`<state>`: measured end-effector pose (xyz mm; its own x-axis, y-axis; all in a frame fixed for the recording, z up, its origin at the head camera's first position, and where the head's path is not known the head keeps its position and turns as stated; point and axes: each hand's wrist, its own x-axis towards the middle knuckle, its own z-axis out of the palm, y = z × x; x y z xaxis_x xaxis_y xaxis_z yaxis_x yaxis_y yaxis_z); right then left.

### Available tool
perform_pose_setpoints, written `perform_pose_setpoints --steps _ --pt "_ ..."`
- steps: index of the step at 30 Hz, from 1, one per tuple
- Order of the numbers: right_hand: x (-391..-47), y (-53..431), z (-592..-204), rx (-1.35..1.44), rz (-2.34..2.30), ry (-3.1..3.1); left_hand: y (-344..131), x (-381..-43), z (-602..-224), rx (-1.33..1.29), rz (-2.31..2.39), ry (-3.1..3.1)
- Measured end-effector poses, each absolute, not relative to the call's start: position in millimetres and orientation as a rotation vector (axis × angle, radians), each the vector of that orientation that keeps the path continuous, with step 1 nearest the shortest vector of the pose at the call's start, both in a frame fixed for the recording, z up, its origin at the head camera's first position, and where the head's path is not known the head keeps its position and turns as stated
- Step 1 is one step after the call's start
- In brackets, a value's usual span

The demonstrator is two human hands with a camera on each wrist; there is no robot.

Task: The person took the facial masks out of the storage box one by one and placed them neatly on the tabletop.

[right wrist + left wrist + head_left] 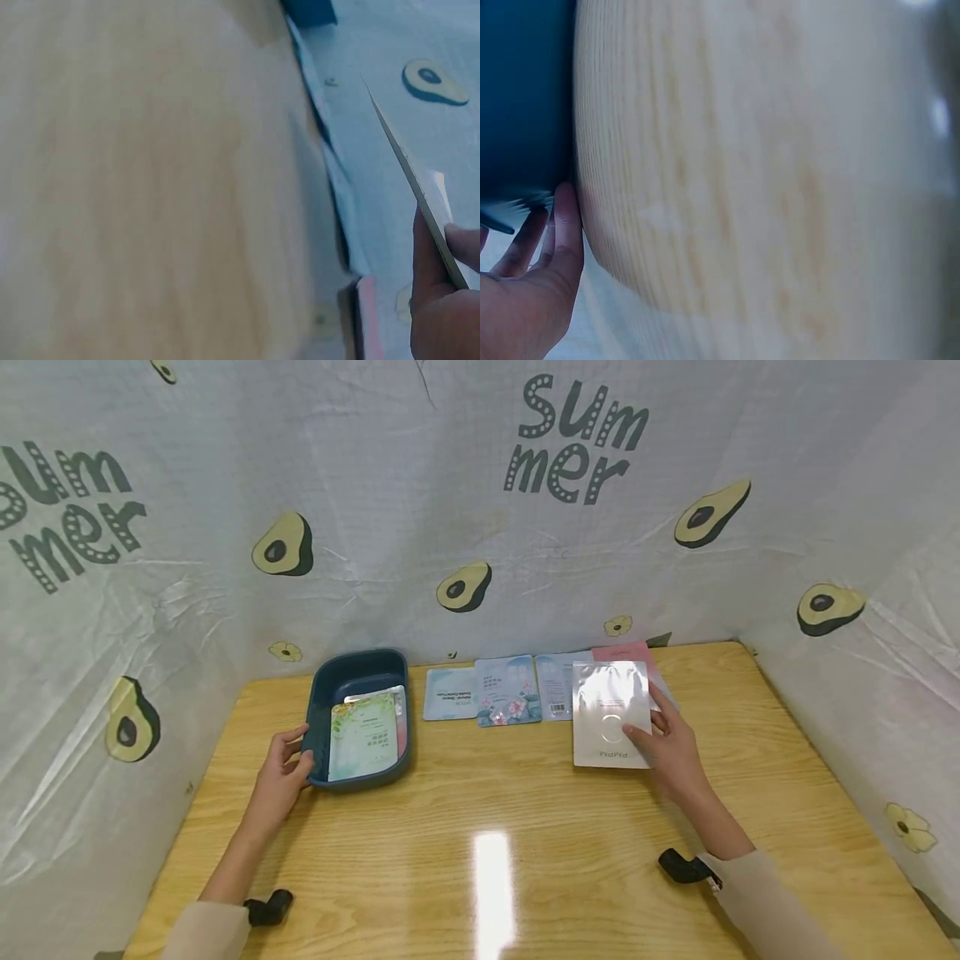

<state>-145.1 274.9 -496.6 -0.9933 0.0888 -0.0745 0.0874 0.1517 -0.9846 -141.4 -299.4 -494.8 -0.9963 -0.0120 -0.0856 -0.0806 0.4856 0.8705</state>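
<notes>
A dark blue plastic basin stands at the left of the table, with a green floral sheet-mask packet on top of other packets inside. My left hand grips its left side, fingers and thumb at the rim; the left wrist view shows fingers against the basin wall. At the right, my right hand pinches a silvery white sheet-mask packet by its right edge, thumb on the front. In the right wrist view that packet appears edge-on, raised over the table.
Along the table's back edge lie a pale blue packet, a blue floral packet, another light blue packet and a pink packet, partly covered by the held one. A printed sheet hangs behind the wooden table.
</notes>
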Motion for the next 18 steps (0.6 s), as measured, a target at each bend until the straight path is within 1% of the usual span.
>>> perform_pose_setpoints --steps 8,18 --pt "-129.5 317.2 -499.0 0.001 2.089 -2.52 -297.5 -142.2 -492.0 -0.086 1.519 2.667" --pt "-120.5 356.8 -487.7 -0.006 1.903 -2.671 -299.2 -143.1 -494.2 -0.095 1.517 2.654"
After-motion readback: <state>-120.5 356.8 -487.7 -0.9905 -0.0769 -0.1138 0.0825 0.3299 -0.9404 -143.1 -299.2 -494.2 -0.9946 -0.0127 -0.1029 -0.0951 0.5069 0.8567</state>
